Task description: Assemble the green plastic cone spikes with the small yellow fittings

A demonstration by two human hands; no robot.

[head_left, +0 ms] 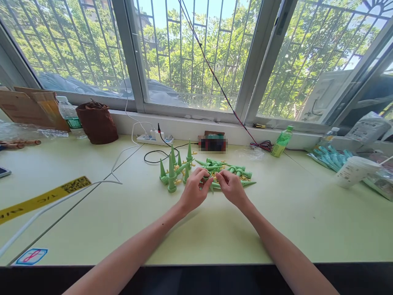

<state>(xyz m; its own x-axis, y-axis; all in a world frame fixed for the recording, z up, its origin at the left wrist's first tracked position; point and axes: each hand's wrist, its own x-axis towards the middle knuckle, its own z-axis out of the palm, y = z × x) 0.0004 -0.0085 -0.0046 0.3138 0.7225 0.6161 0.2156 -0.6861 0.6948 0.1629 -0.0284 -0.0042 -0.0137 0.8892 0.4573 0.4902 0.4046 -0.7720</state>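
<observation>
My left hand [196, 186] is closed around a green plastic watering spike [209, 175], its round open end facing up towards me. Just to its right, my right hand [230, 186] pinches a small yellow valve piece [214, 178] against the side of that spike; the fingers hide most of the piece. Several green spikes with yellow pieces in them stand upright on the left, one of them a tall spike [172, 174] at the front. Behind and right of my hands lies a loose pile of green spikes [238, 169] mixed with small yellow parts.
At the back are a power strip [156, 140], a brown bag [97, 123] and a green-labelled bottle [281, 141]. A white cup [356, 172] tilts on the right near blue-green packages [331, 157]. A white cable [115, 172] crosses the table [215, 233] on the left.
</observation>
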